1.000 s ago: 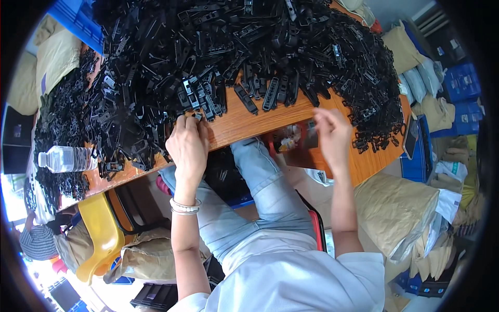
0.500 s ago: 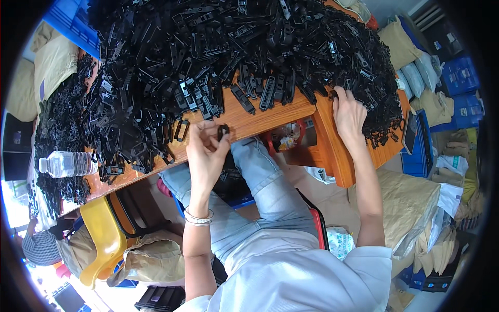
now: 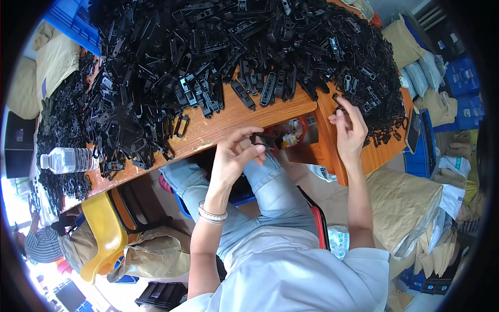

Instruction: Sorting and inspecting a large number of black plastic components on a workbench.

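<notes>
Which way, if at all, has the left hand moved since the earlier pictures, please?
Yes, the left hand has moved right, farther from the plastic bottle.

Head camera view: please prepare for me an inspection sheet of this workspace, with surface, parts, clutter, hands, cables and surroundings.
Surface: wooden tabletop, mostly covered, bare along part of the front.
Parts: large heap of black parts, loosely piled; one black part is off the heap, in hand.
Clutter: clear bottle at the left; dark flat device at the right edge.
Hands: left hand pinches the black part between thumb and fingers; right hand is beside the heap's right side, its grip unclear.
Cables: nothing seen.
Surroundings: yellow chair at left; brown sack and blue crates at right.
</notes>
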`<state>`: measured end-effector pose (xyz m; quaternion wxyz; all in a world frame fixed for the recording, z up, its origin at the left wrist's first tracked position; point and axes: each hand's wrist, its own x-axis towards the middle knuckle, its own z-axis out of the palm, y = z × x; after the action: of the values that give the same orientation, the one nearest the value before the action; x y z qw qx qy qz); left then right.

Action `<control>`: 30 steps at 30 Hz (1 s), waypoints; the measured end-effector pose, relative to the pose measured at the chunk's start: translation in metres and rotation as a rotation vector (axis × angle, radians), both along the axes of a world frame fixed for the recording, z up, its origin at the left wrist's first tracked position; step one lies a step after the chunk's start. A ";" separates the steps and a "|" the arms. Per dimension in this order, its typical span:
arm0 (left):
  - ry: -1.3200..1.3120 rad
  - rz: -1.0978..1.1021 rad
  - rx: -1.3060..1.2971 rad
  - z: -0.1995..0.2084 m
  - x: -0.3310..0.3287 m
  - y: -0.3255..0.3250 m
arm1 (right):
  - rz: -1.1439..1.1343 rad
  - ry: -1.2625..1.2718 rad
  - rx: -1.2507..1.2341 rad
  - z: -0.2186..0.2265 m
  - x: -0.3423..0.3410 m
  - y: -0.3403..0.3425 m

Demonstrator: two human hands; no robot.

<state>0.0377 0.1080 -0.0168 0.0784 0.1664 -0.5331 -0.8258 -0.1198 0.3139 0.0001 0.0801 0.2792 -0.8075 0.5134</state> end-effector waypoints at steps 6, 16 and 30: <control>0.159 -0.003 -0.057 0.010 0.003 0.014 | 0.481 -0.018 -0.099 0.021 0.050 -0.034; 0.193 0.002 0.054 0.015 0.006 0.010 | 0.605 0.014 -0.099 0.012 0.060 -0.053; 0.323 0.359 -1.233 0.022 -0.128 -0.017 | 0.110 -0.242 -0.241 -0.014 0.056 -0.037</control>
<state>-0.0903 0.0907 0.0053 0.3748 0.0513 -0.8537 -0.3580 -0.0634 0.2769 -0.0142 -0.0129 0.2477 -0.7275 0.6397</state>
